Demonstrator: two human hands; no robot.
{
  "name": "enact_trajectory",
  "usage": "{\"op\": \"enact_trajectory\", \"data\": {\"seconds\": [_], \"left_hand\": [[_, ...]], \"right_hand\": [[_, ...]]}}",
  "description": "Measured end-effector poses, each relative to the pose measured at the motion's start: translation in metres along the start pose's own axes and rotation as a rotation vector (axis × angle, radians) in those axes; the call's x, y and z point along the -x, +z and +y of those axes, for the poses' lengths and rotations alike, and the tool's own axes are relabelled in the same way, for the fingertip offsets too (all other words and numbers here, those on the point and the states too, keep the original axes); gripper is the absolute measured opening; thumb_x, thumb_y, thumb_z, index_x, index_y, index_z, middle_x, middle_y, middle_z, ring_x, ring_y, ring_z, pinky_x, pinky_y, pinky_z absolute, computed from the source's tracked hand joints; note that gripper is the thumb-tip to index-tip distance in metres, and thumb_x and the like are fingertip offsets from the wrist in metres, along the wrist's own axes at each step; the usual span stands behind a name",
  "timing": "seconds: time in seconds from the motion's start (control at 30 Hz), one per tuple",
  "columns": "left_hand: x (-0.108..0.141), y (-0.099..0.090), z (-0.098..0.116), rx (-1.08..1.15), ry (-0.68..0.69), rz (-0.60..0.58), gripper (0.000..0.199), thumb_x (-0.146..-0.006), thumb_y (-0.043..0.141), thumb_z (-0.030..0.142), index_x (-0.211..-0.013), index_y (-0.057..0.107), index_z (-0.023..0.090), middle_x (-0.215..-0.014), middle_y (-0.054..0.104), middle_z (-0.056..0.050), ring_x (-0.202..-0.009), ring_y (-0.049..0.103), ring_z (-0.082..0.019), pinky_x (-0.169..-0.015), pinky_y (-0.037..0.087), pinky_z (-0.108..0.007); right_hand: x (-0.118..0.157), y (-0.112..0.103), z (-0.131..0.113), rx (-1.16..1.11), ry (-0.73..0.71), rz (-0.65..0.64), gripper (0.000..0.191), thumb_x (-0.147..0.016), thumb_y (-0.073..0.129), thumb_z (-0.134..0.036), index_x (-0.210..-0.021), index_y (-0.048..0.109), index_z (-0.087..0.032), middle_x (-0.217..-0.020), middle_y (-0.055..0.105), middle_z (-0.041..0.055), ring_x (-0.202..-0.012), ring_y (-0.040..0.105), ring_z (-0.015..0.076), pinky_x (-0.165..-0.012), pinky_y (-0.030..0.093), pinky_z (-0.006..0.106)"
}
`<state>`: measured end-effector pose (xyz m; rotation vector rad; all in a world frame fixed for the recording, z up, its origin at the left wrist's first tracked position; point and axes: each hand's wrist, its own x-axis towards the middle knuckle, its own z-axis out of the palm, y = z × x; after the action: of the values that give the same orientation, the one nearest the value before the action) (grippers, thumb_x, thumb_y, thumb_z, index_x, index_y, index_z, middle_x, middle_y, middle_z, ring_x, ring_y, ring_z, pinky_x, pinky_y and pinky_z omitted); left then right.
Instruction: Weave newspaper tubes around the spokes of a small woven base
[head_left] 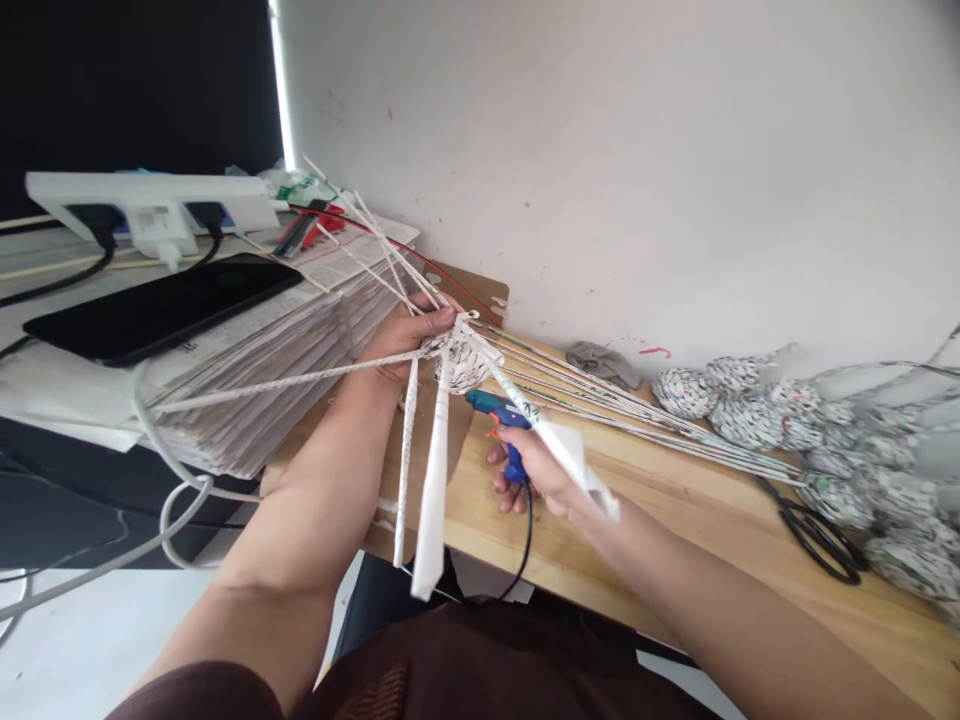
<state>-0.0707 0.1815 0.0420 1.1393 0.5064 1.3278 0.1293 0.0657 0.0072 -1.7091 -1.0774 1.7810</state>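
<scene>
Printed-paper strands radiate from a small woven piece (465, 362) in the head view, held above the worktop (645, 470). The left hand (420, 328) grips it, thumb (435, 321) pressed against the strands at its upper left edge. The right hand (525, 468) is closed around the handle of a blue glue gun (496, 406), its nozzle just beside the woven piece's lower edge. Woven paper bundles (757, 412) and black-handled scissors (821, 535) lie at right; a black phone (165, 305) rests on stacked paper (300, 370) at left.
</scene>
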Motion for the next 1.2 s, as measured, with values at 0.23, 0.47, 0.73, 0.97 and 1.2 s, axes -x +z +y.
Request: {"op": "enact_trajectory", "data": {"seconds": [0.23, 0.47, 0.73, 0.97, 1.2], "left_hand": [[0.003, 0.001, 0.005, -0.018, 0.004, -0.079, 0.029, -0.062, 0.09, 0.039, -0.073, 0.075, 0.018, -0.064, 0.069, 0.003, -0.055, 0.056, -0.01, -0.055, 0.041, -0.026], [0.002, 0.001, 0.002, -0.061, -0.014, -0.056, 0.027, -0.061, 0.089, 0.042, -0.072, 0.074, 0.022, -0.071, 0.072, -0.001, -0.059, 0.063, -0.015, -0.057, 0.047, -0.03], [0.0, -0.001, 0.0, -0.041, -0.014, -0.045, 0.029, -0.058, 0.091, 0.041, -0.07, 0.074, 0.021, -0.068, 0.072, 0.002, -0.054, 0.059, -0.012, -0.052, 0.046, -0.027], [-0.001, -0.001, -0.003, -0.059, -0.04, -0.061, 0.029, -0.057, 0.091, 0.042, -0.071, 0.075, 0.022, -0.066, 0.071, 0.003, -0.057, 0.057, -0.013, -0.056, 0.043, -0.029], [0.002, -0.004, -0.005, -0.143, -0.09, -0.105, 0.024, -0.065, 0.086, 0.041, -0.075, 0.077, 0.022, -0.068, 0.072, 0.0, -0.061, 0.062, -0.017, -0.057, 0.048, -0.031]], "right_hand": [[-0.033, 0.024, -0.022, 0.162, 0.11, -0.065, 0.06, -0.094, 0.035, -0.072, -0.09, 0.059, -0.017, -0.046, 0.06, 0.0017, -0.033, 0.056, 0.0152, -0.027, 0.039, 0.02], [-0.035, 0.025, -0.023, 0.218, -0.011, -0.057, 0.063, -0.098, 0.025, -0.069, -0.09, 0.06, -0.017, -0.054, 0.065, 0.0042, -0.038, 0.06, 0.0147, -0.031, 0.045, 0.022], [0.004, -0.023, -0.022, 0.898, -0.572, 0.24, 0.035, -0.094, 0.056, -0.047, -0.076, 0.07, -0.02, -0.071, 0.071, 0.0048, -0.062, 0.064, 0.0168, -0.059, 0.047, 0.027], [-0.006, -0.107, -0.012, 1.431, -0.471, 0.671, 0.018, -0.088, 0.056, -0.012, -0.099, 0.071, -0.012, -0.102, 0.068, 0.0171, -0.101, 0.06, 0.0302, -0.084, 0.041, 0.035], [0.007, -0.133, -0.018, 1.509, -0.559, 0.874, 0.03, -0.102, 0.041, -0.023, -0.107, 0.068, -0.012, -0.1, 0.071, 0.0154, -0.098, 0.056, 0.0292, -0.086, 0.037, 0.037]]}}
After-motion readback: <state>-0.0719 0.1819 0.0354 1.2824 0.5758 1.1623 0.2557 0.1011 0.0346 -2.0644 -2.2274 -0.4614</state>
